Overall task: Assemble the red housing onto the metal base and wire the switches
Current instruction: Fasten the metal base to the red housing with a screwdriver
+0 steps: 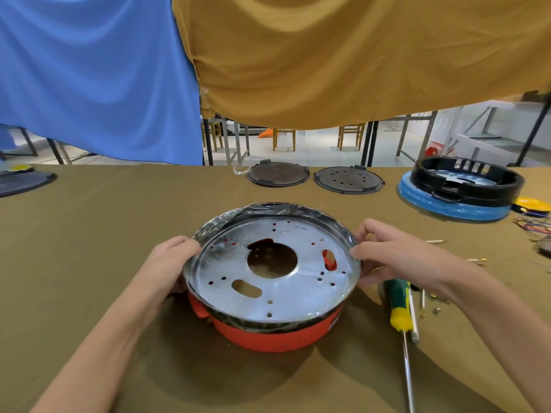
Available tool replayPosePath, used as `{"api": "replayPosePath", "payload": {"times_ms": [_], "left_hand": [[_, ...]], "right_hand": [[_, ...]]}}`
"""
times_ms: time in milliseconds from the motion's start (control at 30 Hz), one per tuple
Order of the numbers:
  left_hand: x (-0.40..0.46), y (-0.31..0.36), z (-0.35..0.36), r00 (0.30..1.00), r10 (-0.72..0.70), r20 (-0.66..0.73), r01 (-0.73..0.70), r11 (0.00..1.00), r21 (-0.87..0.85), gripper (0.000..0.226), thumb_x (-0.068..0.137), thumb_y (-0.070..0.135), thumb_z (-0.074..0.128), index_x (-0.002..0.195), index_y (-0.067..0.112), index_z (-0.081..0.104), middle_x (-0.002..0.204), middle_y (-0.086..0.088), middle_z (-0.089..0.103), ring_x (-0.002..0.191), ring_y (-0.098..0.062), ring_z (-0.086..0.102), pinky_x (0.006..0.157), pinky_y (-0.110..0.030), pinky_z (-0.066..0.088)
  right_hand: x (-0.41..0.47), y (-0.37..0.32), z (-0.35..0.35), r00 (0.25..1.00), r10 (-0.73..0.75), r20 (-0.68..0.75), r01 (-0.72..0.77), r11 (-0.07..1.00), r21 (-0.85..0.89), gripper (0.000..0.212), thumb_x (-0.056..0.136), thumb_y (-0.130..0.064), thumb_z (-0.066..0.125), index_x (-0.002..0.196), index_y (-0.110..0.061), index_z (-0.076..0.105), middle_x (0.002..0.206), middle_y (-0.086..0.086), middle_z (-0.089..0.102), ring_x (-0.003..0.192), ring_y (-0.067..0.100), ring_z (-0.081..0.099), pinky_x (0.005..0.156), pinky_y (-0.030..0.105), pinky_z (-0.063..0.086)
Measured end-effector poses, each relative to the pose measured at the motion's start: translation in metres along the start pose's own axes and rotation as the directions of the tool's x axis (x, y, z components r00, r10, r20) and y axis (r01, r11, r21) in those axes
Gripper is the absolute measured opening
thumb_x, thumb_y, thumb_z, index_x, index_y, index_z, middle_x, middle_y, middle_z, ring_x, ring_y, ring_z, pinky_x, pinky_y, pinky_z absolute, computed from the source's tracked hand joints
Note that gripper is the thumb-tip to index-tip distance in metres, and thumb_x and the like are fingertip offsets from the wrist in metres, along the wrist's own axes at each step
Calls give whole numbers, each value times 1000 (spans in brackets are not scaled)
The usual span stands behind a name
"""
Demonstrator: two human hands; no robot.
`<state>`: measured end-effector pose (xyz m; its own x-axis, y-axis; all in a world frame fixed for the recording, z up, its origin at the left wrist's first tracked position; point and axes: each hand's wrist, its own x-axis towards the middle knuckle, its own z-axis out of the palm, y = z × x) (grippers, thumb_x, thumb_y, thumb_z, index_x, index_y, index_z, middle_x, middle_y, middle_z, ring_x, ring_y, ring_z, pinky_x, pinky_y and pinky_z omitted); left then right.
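Note:
A round metal base [298, 293] with a large centre hole and several small holes sits in the middle of the table, wrapped in clear film. Under it lies the red housing [268, 335], showing at the front and left. My left hand [170, 260] grips the base's left rim. My right hand [393, 254] pinches the right rim with thumb and fingers. Both hands hold the base on top of the red housing.
A green-and-yellow screwdriver [399, 305] lies right of the housing, with small screws near it. Coloured wires [533, 228] lie at the far right. A black ring on a blue housing [459, 192] and two dark discs [278, 174] stand at the back. Blue and mustard cloths hang overhead.

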<state>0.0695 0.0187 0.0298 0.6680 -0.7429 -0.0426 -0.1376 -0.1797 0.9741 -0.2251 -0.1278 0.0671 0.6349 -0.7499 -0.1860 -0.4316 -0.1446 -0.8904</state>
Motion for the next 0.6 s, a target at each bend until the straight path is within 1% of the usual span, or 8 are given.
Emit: {"api": "replayPosePath", "payload": {"times_ms": [67, 200, 267, 400, 600], "left_hand": [[1, 0, 0, 1000, -20, 11, 20, 999, -31, 33, 83, 7, 57, 53, 19, 51, 55, -6, 42, 53, -19, 39, 51, -29, 28], [3, -1, 2, 1000, -27, 7, 27, 999, -33, 39, 84, 6, 56, 48, 21, 51, 52, -2, 42, 49, -18, 38, 50, -29, 27], [4, -1, 2, 1000, -23, 3, 23, 999, -30, 38, 84, 5, 56, 49, 20, 51, 52, -2, 42, 48, -17, 37, 50, -28, 26], [3, -1, 3, 1000, -23, -4, 23, 999, -40, 27, 85, 5, 55, 62, 16, 46, 56, -5, 41, 49, -17, 37, 49, -28, 25], [2, 0, 3, 1000, -22, -7, 22, 1000, -3, 27, 86, 5, 53, 63, 17, 44, 56, -3, 40, 53, -18, 36, 51, -29, 24]], "right_hand": [[0, 1, -1, 1000, -8, 15, 8, 1000, 7, 18, 93, -17, 61, 106, -9, 51, 91, 11, 75, 85, 23, 74, 72, 32, 61], [2, 3, -1, 999, -16, 30, 16, 1000, 4, 16, 95, -17, 59, 106, -9, 50, 91, 13, 75, 85, 23, 74, 75, 34, 62], [2, 4, -1, 999, -19, 28, 19, 1000, 9, 16, 96, -17, 58, 106, -8, 50, 90, 15, 75, 85, 24, 74, 75, 35, 62], [3, 5, -1, 999, -26, 28, 26, 1000, 13, 16, 97, -19, 56, 107, -8, 50, 87, 12, 75, 82, 24, 75, 72, 33, 62], [3, 5, 1, 999, -43, 23, 44, 999, -17, 16, 98, -21, 54, 108, -9, 49, 85, 9, 76, 80, 23, 74, 71, 33, 62]]}}
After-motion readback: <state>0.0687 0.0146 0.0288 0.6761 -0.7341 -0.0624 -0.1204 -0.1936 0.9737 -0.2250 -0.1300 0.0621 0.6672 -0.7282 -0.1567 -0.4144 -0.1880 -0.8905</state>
